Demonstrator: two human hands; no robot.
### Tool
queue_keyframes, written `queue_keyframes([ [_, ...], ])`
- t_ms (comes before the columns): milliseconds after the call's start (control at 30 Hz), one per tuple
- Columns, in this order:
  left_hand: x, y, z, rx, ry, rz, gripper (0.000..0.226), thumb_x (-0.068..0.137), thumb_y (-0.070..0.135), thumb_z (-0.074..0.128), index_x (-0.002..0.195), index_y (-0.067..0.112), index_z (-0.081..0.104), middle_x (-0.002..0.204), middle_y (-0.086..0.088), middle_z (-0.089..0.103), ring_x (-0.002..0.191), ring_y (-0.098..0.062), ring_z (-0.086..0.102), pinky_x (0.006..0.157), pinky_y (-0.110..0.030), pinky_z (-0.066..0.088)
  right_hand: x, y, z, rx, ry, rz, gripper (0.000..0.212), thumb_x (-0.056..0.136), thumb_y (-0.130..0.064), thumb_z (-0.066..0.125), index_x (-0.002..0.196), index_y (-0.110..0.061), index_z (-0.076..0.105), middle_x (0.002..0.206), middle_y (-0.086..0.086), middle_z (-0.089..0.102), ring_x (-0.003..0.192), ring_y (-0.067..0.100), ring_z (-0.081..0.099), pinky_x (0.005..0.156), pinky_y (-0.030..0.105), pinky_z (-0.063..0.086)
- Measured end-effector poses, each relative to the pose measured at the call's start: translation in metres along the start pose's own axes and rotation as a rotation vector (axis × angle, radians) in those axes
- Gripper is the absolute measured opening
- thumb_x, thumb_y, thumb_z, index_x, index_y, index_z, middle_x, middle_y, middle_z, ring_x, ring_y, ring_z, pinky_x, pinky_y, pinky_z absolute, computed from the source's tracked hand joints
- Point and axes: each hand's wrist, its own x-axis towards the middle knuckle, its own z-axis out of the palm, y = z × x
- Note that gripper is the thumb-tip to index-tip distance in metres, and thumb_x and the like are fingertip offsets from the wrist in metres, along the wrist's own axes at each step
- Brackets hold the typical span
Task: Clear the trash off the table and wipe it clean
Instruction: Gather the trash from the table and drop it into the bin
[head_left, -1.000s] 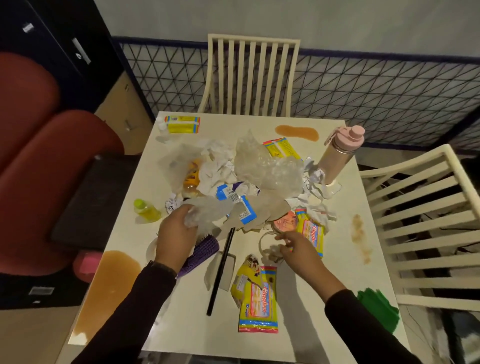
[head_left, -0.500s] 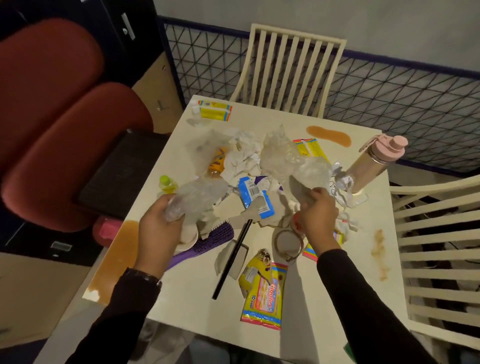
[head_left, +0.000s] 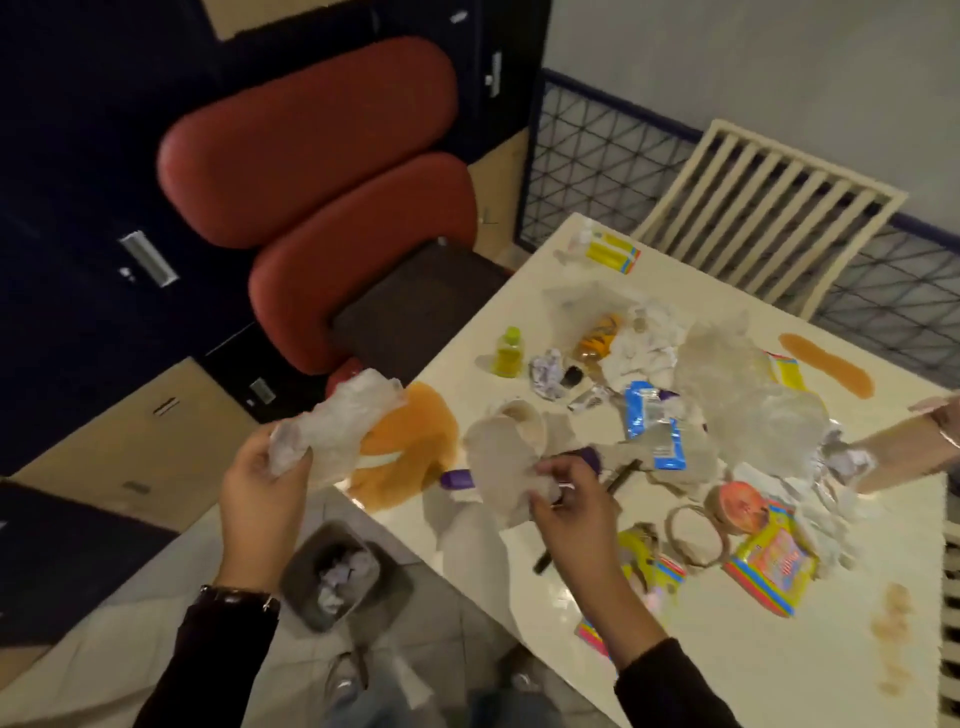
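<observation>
Head view: since 0.5 s ago you have swung left, away from the pile. Your left hand (head_left: 257, 488) has cleared the table's edge, fingers curled round a wad of clear plastic (head_left: 343, 415), and now hangs above the floor, near the bin (head_left: 340, 579) below. Your right hand (head_left: 574, 512) has come off the heap and pinches a 2nd plastic sheet (head_left: 496, 457) over the table (head_left: 810, 670), beside the orange spill (head_left: 415, 441). I judge 2 pieces ready to drop; the wrappers (head_left: 649, 426) and the wiping remain.
</observation>
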Motion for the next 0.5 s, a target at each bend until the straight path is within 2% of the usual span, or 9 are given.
queue_keyframes([
  [100,0.011,-0.024,-0.048,-0.012,0.088,-0.069,0.014,0.091,0.010,0.058,0.101,0.019,0.059,0.094,0.002,0.061,0.095,-0.018,0.057,0.089,-0.033,0.044,-0.016,-0.007,0.066,-0.007,-0.168,0.005,0.046,0.075,0.007,0.063,0.084,-0.038,0.054,0.097,-0.017,0.064,0.082,0.010,0.065,0.062,0.012,0.045],
  [200,0.027,-0.057,-0.097,0.027,0.135,-0.115,0.012,0.092,0.012,0.058,0.087,0.023,0.057,0.086,0.007,0.060,0.092,-0.016,0.055,0.086,-0.030,0.042,-0.032,-0.011,0.131,-0.049,-0.271,0.039,0.038,0.076,0.003,0.064,0.086,-0.033,0.057,0.099,-0.011,0.064,0.082,0.012,0.064,0.063,0.013,0.046],
  [300,0.043,-0.106,-0.142,0.178,0.054,-0.091,0.009,0.093,0.015,0.056,0.088,0.015,0.063,0.081,0.005,0.061,0.085,-0.017,0.057,0.072,-0.027,0.038,-0.046,0.005,0.191,-0.150,-0.348,0.105,0.035,0.076,-0.004,0.065,0.086,-0.036,0.056,0.099,-0.007,0.065,0.084,0.015,0.064,0.072,0.028,0.053],
  [367,0.053,-0.138,-0.164,0.289,0.014,-0.097,0.012,0.094,0.015,0.055,0.095,0.010,0.066,0.087,0.002,0.062,0.086,-0.015,0.057,0.071,-0.022,0.036,-0.057,0.020,0.226,-0.193,-0.381,0.184,0.035,0.076,-0.004,0.063,0.085,-0.037,0.056,0.099,-0.003,0.065,0.089,0.016,0.064,0.079,0.038,0.054],
  [400,0.059,-0.155,-0.172,0.324,-0.013,-0.101,0.012,0.093,0.013,0.056,0.097,0.009,0.067,0.089,0.002,0.062,0.087,-0.014,0.057,0.071,-0.020,0.035,-0.061,0.025,0.241,-0.202,-0.392,0.228,0.034,0.077,-0.002,0.062,0.086,-0.034,0.056,0.099,-0.001,0.065,0.091,0.017,0.063,0.082,0.037,0.053],
  [433,0.064,-0.172,-0.176,0.348,-0.042,-0.109,0.013,0.092,0.011,0.056,0.098,0.007,0.067,0.091,0.002,0.062,0.088,-0.015,0.057,0.072,-0.018,0.035,-0.065,0.035,0.256,-0.216,-0.401,0.261,0.031,0.077,0.000,0.061,0.087,-0.029,0.057,0.097,-0.001,0.063,0.090,0.016,0.062,0.084,0.030,0.052],
  [500,0.069,-0.206,-0.178,0.376,-0.113,-0.165,0.013,0.090,0.007,0.057,0.098,0.002,0.066,0.092,0.000,0.062,0.088,-0.018,0.058,0.071,-0.014,0.034,-0.072,0.050,0.282,-0.284,-0.395,0.314,0.026,0.078,0.002,0.060,0.088,-0.022,0.058,0.091,-0.003,0.060,0.081,0.010,0.058,0.074,0.010,0.045],
])
